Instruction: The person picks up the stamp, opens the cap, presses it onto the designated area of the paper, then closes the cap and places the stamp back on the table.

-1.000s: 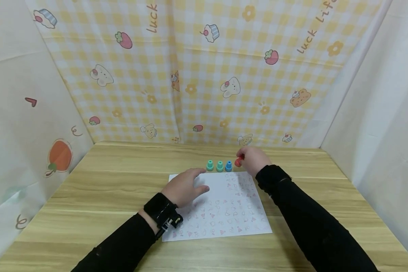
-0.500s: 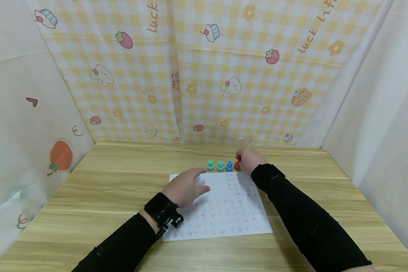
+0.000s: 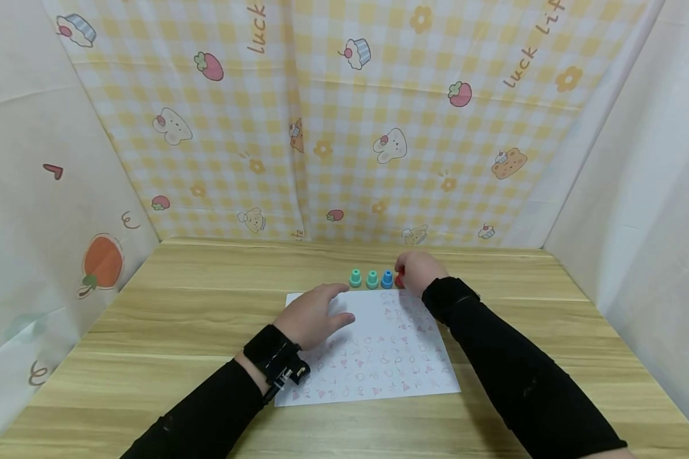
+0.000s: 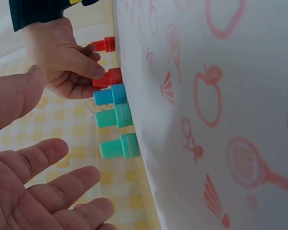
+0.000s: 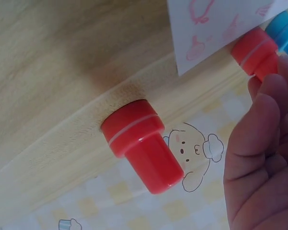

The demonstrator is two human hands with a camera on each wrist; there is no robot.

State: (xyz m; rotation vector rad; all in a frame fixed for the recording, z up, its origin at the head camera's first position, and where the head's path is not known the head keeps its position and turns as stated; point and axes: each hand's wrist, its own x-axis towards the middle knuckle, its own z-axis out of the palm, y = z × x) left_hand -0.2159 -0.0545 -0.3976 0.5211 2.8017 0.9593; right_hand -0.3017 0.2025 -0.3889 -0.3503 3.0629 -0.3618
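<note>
My right hand point(image 3: 422, 273) pinches a red toy stamp point(image 5: 255, 51) by its narrow handle. The stamp stands upright at the right end of a row, beside a blue stamp point(image 3: 387, 279) and two green stamps point(image 3: 372, 280). A second red stamp point(image 5: 141, 143) stands apart on the table, past my right hand; in the head view that hand hides it. My left hand point(image 3: 310, 315) hovers or rests over the left of a white paper point(image 3: 356, 312), fingers spread and holding nothing; I cannot tell whether it touches. Rows of small red stamped pictures cover much of the paper.
The wooden table point(image 3: 207, 306) runs back to a yellow checked cloth point(image 3: 344, 159). Pale curtains point(image 3: 637, 191) hang at both sides. The stamps stand just behind the paper's far edge.
My right hand has moved slightly left, bringing the red stamp, earlier tilted, upright beside the blue one. My left hand has stayed in place.
</note>
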